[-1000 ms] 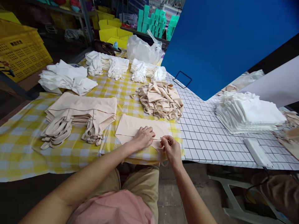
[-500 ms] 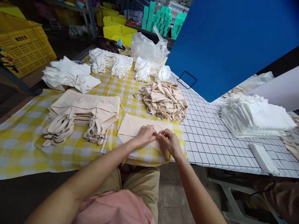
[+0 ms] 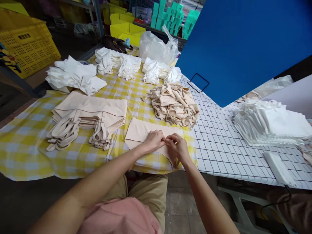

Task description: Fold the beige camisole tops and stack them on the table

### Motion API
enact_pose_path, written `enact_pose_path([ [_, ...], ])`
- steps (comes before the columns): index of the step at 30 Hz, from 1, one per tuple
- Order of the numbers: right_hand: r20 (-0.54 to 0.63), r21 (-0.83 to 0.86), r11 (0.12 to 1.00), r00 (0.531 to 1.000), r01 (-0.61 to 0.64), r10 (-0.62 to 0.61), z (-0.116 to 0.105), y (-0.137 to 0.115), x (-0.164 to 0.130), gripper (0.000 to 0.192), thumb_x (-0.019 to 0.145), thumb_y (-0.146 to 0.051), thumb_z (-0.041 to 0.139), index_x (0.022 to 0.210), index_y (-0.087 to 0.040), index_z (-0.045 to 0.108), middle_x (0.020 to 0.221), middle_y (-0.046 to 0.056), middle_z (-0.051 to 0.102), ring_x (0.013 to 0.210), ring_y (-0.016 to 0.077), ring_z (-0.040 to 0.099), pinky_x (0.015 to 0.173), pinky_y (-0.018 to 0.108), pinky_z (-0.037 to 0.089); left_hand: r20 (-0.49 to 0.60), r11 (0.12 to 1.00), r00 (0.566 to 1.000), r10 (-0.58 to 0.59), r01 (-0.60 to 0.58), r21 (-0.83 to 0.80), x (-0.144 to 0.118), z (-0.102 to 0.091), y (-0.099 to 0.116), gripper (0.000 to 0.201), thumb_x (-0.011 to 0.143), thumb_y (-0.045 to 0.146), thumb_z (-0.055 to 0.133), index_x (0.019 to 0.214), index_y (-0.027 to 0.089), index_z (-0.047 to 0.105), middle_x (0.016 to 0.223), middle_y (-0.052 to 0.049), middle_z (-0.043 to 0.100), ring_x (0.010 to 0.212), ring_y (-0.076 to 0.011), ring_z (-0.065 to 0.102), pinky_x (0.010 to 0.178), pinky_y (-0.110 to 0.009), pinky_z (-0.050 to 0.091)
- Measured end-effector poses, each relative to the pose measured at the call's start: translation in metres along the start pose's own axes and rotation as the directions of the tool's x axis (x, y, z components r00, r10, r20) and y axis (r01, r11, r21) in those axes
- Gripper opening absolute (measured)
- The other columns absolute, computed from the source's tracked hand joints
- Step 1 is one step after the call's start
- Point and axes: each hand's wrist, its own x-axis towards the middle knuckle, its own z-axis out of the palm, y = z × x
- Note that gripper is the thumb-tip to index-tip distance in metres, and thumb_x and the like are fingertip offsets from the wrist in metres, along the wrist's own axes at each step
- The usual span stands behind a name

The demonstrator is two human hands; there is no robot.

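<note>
A beige strapped garment (image 3: 138, 130), looking like a camisole or bra top, lies spread on the yellow checked cloth in front of me. Over its middle, my left hand (image 3: 155, 140) has its fingers closed in a pinch at the garment's edge. My right hand (image 3: 177, 146) pinches the same spot from the right, fingertips nearly meeting the left ones. What exactly sits between the fingertips is too small to make out. To the left is a neat stack of matching beige garments (image 3: 97, 105), straps hanging forward. Beyond my hands rises a loose heap of beige garments (image 3: 174, 104).
White garment stacks (image 3: 130, 65) and a plastic bag (image 3: 156, 48) stand at the back. A crumpled white pile (image 3: 75, 76) is at the left. On the right are a blue board (image 3: 239, 48), a white stack (image 3: 273, 123) and a white device (image 3: 279, 169) with a cable.
The view has shifted slightly, so things on the table appear a little farther right. Both hands keep their pinch at the same place on the beige garment.
</note>
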Motion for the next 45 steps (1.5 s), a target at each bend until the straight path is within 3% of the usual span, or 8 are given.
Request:
enact_pose_path([
  [7,0.051,-0.232,0.962,0.989,0.144,-0.136,-0.002,-0.004,-0.001,0.019,0.079,-0.020,0.049,0.066,-0.020,0.064,0.072,0.002,0.058,0.062,0.0137,0.052,0.056,0.024,0.033,-0.033,0.998,0.999,-0.002,0.000,-0.055,-0.001,0.002,-0.001,0.014,0.076,0.026,0.056,0.072,0.019,0.068,0.078,-0.002,0.061,0.082,-0.0187,0.054,0.075,-0.029,0.040],
  [20,-0.077,-0.230,0.965,0.986,0.128,-0.149,0.008,-0.001,-0.009,0.020,0.083,-0.023,0.046,0.073,-0.020,0.063,0.076,0.003,0.057,0.064,0.0138,0.052,0.056,0.024,0.034,-0.078,0.990,0.995,-0.069,0.059,-0.127,-0.003,0.001,0.005,0.014,0.076,0.024,0.059,0.070,0.017,0.069,0.074,-0.002,0.063,0.079,-0.0166,0.056,0.074,-0.027,0.041],
  [31,-0.006,-0.452,0.878,0.984,0.158,-0.180,0.000,-0.004,-0.018,0.023,0.084,-0.021,0.043,0.073,-0.019,0.063,0.075,0.003,0.057,0.057,0.0128,0.049,0.050,0.025,0.027,-0.083,0.983,0.992,-0.097,0.083,-0.163,-0.002,0.002,0.006,0.012,0.076,0.022,0.059,0.073,0.017,0.069,0.077,-0.002,0.064,0.084,-0.0172,0.057,0.080,-0.028,0.042],
  [33,-0.050,-0.369,0.924,0.991,0.100,-0.127,-0.003,-0.006,-0.024,0.023,0.084,-0.026,0.044,0.076,-0.019,0.064,0.074,0.003,0.058,0.057,0.0132,0.050,0.052,0.025,0.029,-0.067,0.988,0.994,-0.089,0.079,-0.131,-0.005,0.000,0.006,0.012,0.076,0.020,0.058,0.075,0.018,0.069,0.080,-0.002,0.063,0.086,-0.0177,0.056,0.081,-0.029,0.042],
  [36,-0.133,-0.083,0.993,0.988,-0.089,0.078,-0.011,-0.006,-0.042,0.025,0.081,-0.037,0.050,0.088,-0.018,0.065,0.065,0.001,0.056,0.055,0.0135,0.049,0.053,0.024,0.034,-0.042,0.999,0.999,0.014,-0.015,-0.032,-0.017,-0.005,0.005,0.015,0.075,0.021,0.058,0.086,0.019,0.068,0.095,-0.003,0.061,0.094,-0.0201,0.053,0.083,-0.032,0.043],
  [39,-0.122,0.210,0.946,0.954,-0.245,0.274,-0.017,-0.004,-0.074,0.035,0.078,-0.045,0.054,0.098,-0.017,0.062,0.059,-0.001,0.052,0.053,0.0136,0.047,0.051,0.024,0.037,0.023,0.984,0.987,0.160,-0.161,0.075,-0.036,-0.010,0.004,0.032,0.077,0.023,0.058,0.109,0.020,0.060,0.119,-0.006,0.054,0.111,-0.0230,0.046,0.092,-0.035,0.040],
  [42,-0.192,0.381,0.884,0.913,-0.269,0.360,-0.011,-0.003,-0.115,0.035,0.077,-0.045,0.055,0.097,-0.017,0.061,0.079,0.005,0.061,0.072,0.0173,0.056,0.064,0.027,0.044,0.105,0.969,0.978,0.182,-0.197,0.150,-0.054,-0.011,0.001,0.044,0.083,0.027,0.052,0.127,0.021,0.046,0.140,-0.007,0.038,0.130,-0.0239,0.029,0.106,-0.041,0.026],
  [45,-0.259,0.413,0.868,0.878,-0.276,0.402,0.006,0.001,-0.148,0.032,0.078,-0.042,0.056,0.097,-0.017,0.061,0.099,0.010,0.061,0.091,0.0213,0.056,0.080,0.033,0.044,0.182,0.965,0.973,0.141,-0.176,0.192,-0.059,-0.011,0.001,0.048,0.087,0.030,0.046,0.134,0.024,0.037,0.147,-0.006,0.027,0.136,-0.0236,0.018,0.109,-0.047,0.015],
])
